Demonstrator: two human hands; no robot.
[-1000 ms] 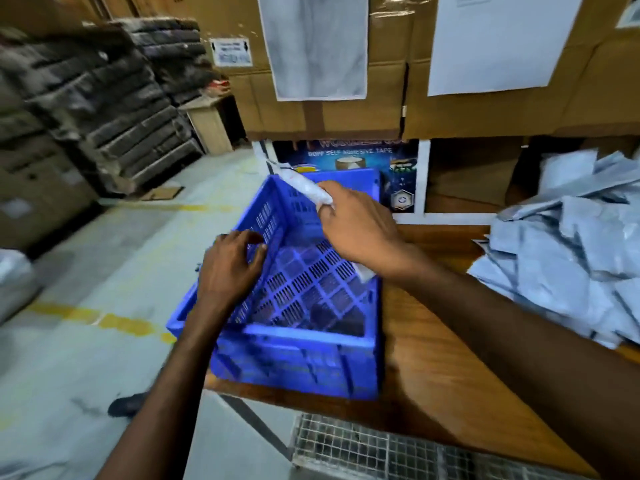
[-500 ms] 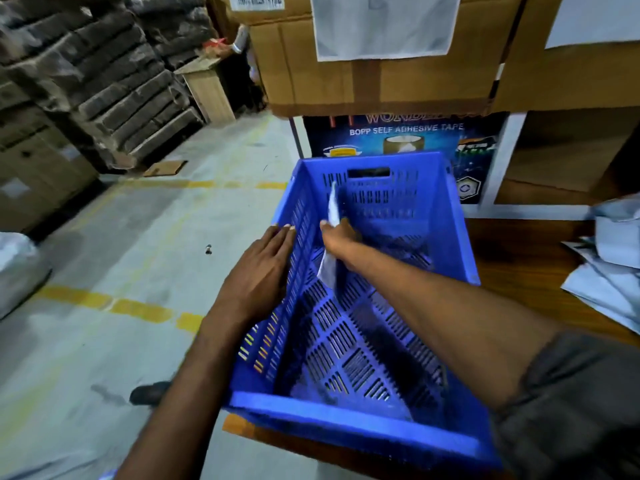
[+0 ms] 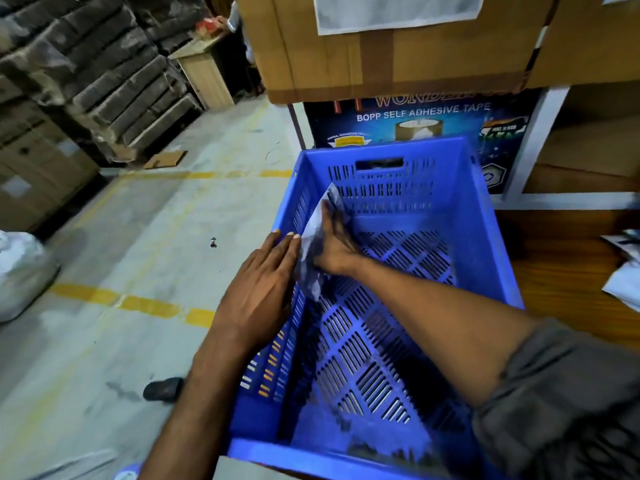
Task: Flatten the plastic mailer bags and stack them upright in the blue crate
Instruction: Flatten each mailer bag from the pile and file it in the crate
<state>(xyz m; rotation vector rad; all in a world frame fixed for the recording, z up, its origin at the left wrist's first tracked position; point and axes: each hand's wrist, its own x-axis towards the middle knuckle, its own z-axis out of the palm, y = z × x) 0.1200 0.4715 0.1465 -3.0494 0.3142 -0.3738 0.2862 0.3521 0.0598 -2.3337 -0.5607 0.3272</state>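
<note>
A blue slotted crate (image 3: 491, 237) sits on the wooden table, its floor bare apart from one mailer. A grey plastic mailer bag (image 3: 313, 244) stands on edge against the crate's left wall. My right hand (image 3: 334, 249) is inside the crate with flat fingers pressing the bag against that wall. My left hand (image 3: 263, 289) lies flat over the left rim, fingers straight, its fingertips touching the bag's near edge. More grey mailer bags (image 3: 623, 282) lie at the right edge of the table, mostly out of frame.
Stacked cardboard boxes (image 3: 398, 53) and a printed tape carton (image 3: 426, 123) rise right behind the crate. The wooden table (image 3: 561, 251) extends to the right. To the left is concrete floor with yellow lines (image 3: 138, 303), dark bundles (image 3: 97, 64) and a white sack (image 3: 20, 275).
My right hand carried the mailer from above the crate down inside and now flattens it against the left wall. My left hand shifted along the left rim. The view tilted down over the crate.
</note>
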